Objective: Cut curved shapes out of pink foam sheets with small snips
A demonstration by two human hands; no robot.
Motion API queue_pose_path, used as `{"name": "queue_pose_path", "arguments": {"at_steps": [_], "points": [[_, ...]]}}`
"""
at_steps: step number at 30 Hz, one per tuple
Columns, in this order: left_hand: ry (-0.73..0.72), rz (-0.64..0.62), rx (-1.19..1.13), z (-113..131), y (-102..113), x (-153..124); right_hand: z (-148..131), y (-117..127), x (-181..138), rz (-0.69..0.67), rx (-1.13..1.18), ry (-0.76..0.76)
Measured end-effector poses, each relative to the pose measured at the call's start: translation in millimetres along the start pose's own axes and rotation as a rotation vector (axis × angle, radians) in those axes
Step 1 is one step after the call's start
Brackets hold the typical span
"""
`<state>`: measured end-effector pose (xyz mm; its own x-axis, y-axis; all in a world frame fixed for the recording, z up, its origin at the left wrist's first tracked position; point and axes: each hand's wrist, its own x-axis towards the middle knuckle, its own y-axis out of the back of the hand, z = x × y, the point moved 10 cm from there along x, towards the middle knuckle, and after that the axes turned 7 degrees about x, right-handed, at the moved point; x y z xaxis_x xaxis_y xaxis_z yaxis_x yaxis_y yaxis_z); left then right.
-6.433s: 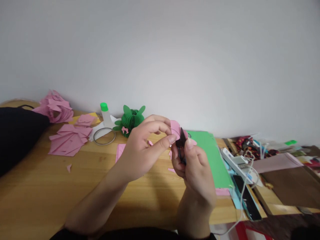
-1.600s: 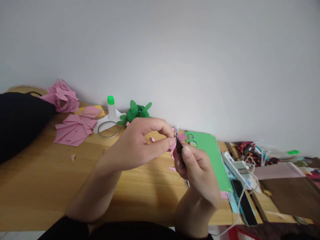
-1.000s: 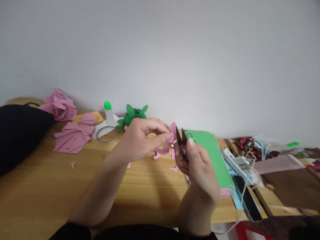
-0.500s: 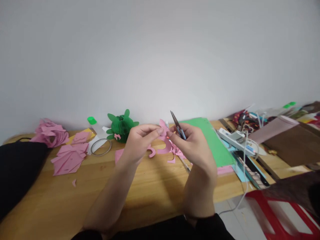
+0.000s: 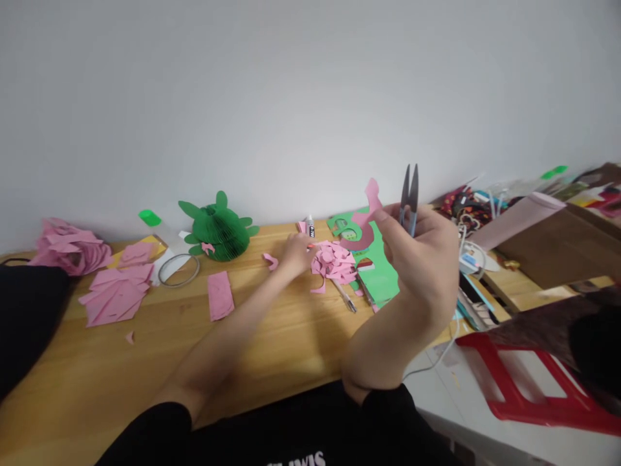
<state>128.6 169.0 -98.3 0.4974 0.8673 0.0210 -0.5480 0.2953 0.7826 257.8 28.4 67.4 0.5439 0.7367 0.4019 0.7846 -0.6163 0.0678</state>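
My right hand (image 5: 423, 259) is raised above the table edge, closed on small scissors (image 5: 409, 191) whose blades point up, and it also pinches a curved pink paper cutout (image 5: 365, 223). My left hand (image 5: 297, 249) reaches out over the wooden table (image 5: 145, 362), blurred, near a pile of pink paper pieces (image 5: 334, 262) and a small white glue tube (image 5: 310, 226); its fingers are smeared. A pen (image 5: 345, 299) lies just below the pile.
A green paper ornament (image 5: 217, 225), a metal ring (image 5: 177, 268), a green-capped bottle (image 5: 154, 221) and pink paper scraps (image 5: 114, 294) lie to the left. Green paper (image 5: 378, 275), a white power strip (image 5: 469, 262) and clutter sit right; a red stool (image 5: 524, 388) stands below.
My right hand has lifted up and right with the scissors and took the pink cutout. My left hand let go and moved down toward the pink pile. The view swung left.
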Motion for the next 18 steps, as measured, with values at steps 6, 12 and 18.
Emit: {"name": "queue_pose_path", "arguments": {"at_steps": [6,12,18], "points": [[0.122,0.236,0.236,-64.5,78.6,-45.1,32.4,-66.5,12.6,-0.343,0.047,-0.153],[0.160,0.270,0.308,-88.7,76.8,-83.1,147.0,-176.6,-23.8,-0.919,-0.140,-0.548],[0.144,0.262,0.270,-94.9,56.7,-86.3,196.2,-203.6,-58.0,-1.120,-0.219,-0.707]]}}
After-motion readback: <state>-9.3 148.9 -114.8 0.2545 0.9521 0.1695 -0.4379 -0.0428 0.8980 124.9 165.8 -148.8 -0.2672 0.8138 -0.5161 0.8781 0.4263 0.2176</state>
